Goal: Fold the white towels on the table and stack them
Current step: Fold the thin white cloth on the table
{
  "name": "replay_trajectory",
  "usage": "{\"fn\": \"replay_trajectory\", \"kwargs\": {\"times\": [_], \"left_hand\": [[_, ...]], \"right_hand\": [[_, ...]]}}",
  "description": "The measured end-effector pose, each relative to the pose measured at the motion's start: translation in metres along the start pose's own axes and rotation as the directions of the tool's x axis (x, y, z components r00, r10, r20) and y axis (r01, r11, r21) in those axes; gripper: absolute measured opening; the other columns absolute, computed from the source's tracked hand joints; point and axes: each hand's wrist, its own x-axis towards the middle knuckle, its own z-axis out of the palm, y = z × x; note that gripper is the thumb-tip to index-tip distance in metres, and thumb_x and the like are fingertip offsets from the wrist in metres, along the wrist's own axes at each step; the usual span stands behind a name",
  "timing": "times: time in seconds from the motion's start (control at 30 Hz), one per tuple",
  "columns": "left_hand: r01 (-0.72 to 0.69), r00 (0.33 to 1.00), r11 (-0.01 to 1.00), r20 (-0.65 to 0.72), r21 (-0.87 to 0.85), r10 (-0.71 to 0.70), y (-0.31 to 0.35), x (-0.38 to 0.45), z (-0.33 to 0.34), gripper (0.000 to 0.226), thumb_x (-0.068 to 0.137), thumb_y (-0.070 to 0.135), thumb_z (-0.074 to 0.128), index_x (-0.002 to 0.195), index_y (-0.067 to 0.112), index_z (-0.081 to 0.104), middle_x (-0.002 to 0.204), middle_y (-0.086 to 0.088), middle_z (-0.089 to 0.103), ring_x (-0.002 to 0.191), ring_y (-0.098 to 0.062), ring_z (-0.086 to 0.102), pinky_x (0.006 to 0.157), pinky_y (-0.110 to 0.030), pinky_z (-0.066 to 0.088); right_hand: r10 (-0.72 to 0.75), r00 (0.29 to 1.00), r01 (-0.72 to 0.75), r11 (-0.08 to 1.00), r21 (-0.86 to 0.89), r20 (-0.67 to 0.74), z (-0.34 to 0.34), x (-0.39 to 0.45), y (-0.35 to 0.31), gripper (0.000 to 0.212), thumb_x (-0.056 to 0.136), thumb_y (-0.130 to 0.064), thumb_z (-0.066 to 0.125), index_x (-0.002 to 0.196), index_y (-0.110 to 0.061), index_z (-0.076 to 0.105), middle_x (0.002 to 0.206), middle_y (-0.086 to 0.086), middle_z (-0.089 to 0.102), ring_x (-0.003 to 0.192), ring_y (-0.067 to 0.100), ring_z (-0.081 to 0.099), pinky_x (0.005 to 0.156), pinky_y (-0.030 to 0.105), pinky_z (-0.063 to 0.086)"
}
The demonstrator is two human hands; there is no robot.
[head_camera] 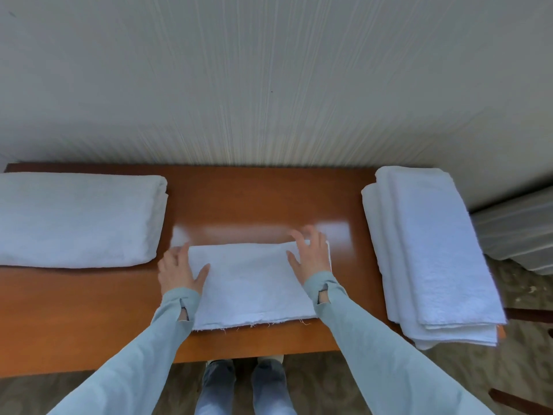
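Fingers spread flat at far corners of folded towel [251, 283], left hand [179, 271], right hand [309, 256], bare table [263, 202] beyond

Glossy wooden table [254, 205], ribbed pale wall [269, 85], patterned carpet [523, 339]

Bare table [257, 202] lies open beyond the middle towel [251, 283]. A thick folded towel [77, 220] blocks the left side, a towel stack [431, 253] the right.

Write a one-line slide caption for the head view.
Both hands, left and right, flatten a folded white towel on a wooden table, towel stacks left and right.
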Motion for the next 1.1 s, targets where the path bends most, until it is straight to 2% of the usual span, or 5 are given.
{"fn": "replay_trajectory", "kwargs": {"times": [0.13, 0.3, 0.6, 0.77, 1.1], "left_hand": [[-0.407, 0.9, 0.87, 0.288, 0.279, 0.328, 0.002, 0.001, 0.021, 0.061, 0.096, 0.051, 0.024, 0.15, 0.026, 0.007, 0.159, -0.01, 0.003, 0.147, -0.03, 0.005, 0.118, -0.041, 0.009], [-0.355, 0.918, 0.842, 0.321, 0.406, 0.232, -0.011, 0.013, 0.041, 0.098, 0.046, 0.067, -0.049, 0.134, 0.028, -0.03, 0.151, -0.005, -0.031, 0.145, -0.024, -0.02, 0.093, -0.032, -0.043], [-0.364, 0.911, 0.822, 0.35, 0.438, 0.217, -0.009, 0.018, 0.022, 0.065, 0.092, 0.058, -0.003, 0.148, 0.027, -0.007, 0.158, -0.004, -0.013, 0.147, -0.027, -0.003, 0.114, -0.049, -0.015], [0.065, 0.973, 0.996, 0.226, -0.061, -0.05, -0.012, 0.017, 0.006, 0.081, 0.079, 0.025, 0.071, 0.145, 0.005, 0.027, 0.144, -0.022, 0.033, 0.13, -0.04, 0.034, 0.109, -0.044, 0.029], [0.088, 0.91, 0.996, 0.405, 0.033, -0.093, 0.017, 0.0, -0.021, 0.059, 0.091, 0.032, 0.054, 0.136, -0.002, 0.037, 0.127, -0.024, 0.055, 0.115, -0.039, 0.053, 0.095, -0.039, 0.042]], "right_hand": [[-0.383, 0.861, 0.447, 0.884, -0.137, 0.334, 0.03, -0.015, 0.005, 0.053, 0.093, -0.044, 0.029, 0.144, -0.033, 0.022, 0.158, 0.001, 0.013, 0.142, 0.03, 0.025, 0.114, 0.046, 0.024], [-0.103, 0.935, 0.19, 0.954, -0.233, 0.34, 0.044, -0.019, 0.046, 0.066, 0.064, -0.058, -0.046, 0.127, -0.04, -0.046, 0.139, -0.008, -0.05, 0.135, 0.023, -0.039, 0.112, 0.046, -0.023], [0.013, 0.921, 0.066, 0.98, -0.188, 0.389, 0.034, -0.015, 0.053, 0.062, 0.073, -0.056, -0.036, 0.132, -0.038, -0.041, 0.146, -0.008, -0.04, 0.142, 0.023, -0.025, 0.117, 0.048, -0.005], [0.339, 0.906, -0.414, 0.83, 0.372, 0.253, 0.016, -0.011, 0.045, 0.065, 0.089, -0.021, 0.06, 0.145, -0.018, 0.026, 0.148, 0.005, 0.028, 0.135, 0.025, 0.028, 0.113, 0.034, 0.025], [0.517, 0.678, -0.73, 0.558, 0.395, 0.522, -0.04, -0.017, 0.027, 0.06, 0.09, -0.034, 0.058, 0.14, -0.01, 0.036, 0.139, 0.012, 0.047, 0.127, 0.028, 0.048, 0.102, 0.031, 0.041]]}}
